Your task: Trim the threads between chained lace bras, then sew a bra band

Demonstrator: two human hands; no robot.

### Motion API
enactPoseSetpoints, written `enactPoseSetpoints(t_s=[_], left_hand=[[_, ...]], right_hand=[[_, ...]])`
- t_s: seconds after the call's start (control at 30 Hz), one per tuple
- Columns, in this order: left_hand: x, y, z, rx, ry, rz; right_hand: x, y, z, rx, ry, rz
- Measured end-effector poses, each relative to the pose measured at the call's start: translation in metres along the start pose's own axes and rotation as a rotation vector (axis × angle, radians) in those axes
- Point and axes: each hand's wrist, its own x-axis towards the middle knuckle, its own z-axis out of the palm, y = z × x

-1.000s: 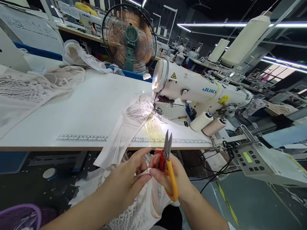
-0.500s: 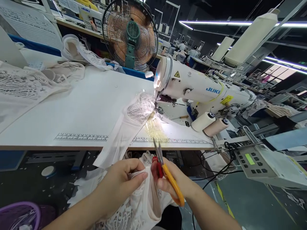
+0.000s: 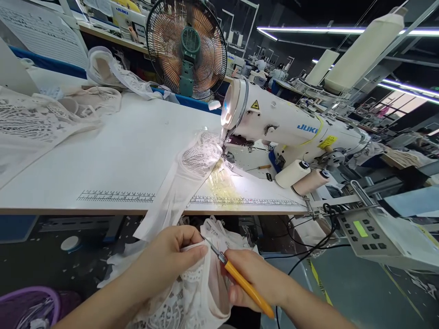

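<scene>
Scissors (image 3: 245, 281) meet a lace garment (image 3: 202, 285) below the table edge

The scissors' long axis runs slantwise: the blades point up and to the left, toward the left hand (image 3: 174, 249), and the orange handle slopes down to the right. The right hand (image 3: 252, 274) is wrapped around the handles. The left hand pinches the garment's pale edge between thumb and forefinger, right by the blade tips; whether the blades are parted is hard to tell. The garment hangs in folds over the person's lap, in front of the table.

The white table (image 3: 130, 151) has ruler marks (image 3: 116, 196) along its front edge. On it stands a sewing machine (image 3: 284, 114), with another lace piece (image 3: 199, 160) under its needle and trailing over the edge. Two thread cones (image 3: 292, 173) are beside the machine. A fan (image 3: 188, 50) stands behind the table, and strip lights (image 3: 315, 31) cross the dark ceiling of the workroom.

On the floor at lower left, a purple basket (image 3: 57, 304) holds pale scraps (image 3: 39, 323).
</scene>
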Motion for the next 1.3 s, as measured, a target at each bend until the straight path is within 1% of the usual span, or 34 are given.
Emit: enactPoseSetpoints(t_s=[0.17, 0.3, 0.43, 0.67, 0.87, 1.0, 1.17, 1.23, 1.3], left_hand=[[0.001, -0.004, -0.001, -0.104, -0.018, -0.046], [0.0, 0.005, 0.0, -0.163, -0.014, -0.079], [0.0, 0.012, 0.001, -0.171, -0.016, -0.101], [0.002, 0.009, -0.001, -0.175, -0.021, -0.092], [0.004, 0.007, -0.004, -0.167, -0.05, -0.074], [0.003, 0.007, -0.004, -0.204, -0.069, -0.075], [0.002, 0.008, -0.004, -0.238, -0.048, -0.088], [0.0, 0.007, -0.005, -0.217, -0.035, -0.085], [-0.002, 0.006, -0.006, -0.186, -0.018, -0.076]], right_hand=[[-0.002, -0.001, 0.0, -0.048, 0.0, 0.027], [-0.003, -0.003, 0.0, -0.041, 0.008, 0.034], [-0.003, -0.005, 0.0, -0.021, 0.03, 0.022], [-0.001, -0.01, 0.0, -0.02, 0.018, 0.025], [0.0, -0.015, 0.002, 0.08, 0.045, 0.106], [0.0, -0.013, 0.006, 0.168, 0.066, 0.103], [0.001, -0.009, 0.015, 0.243, 0.099, 0.098], [0.003, -0.006, 0.02, 0.272, 0.126, 0.094], [0.005, -0.003, 0.023, 0.32, 0.193, 0.069]])
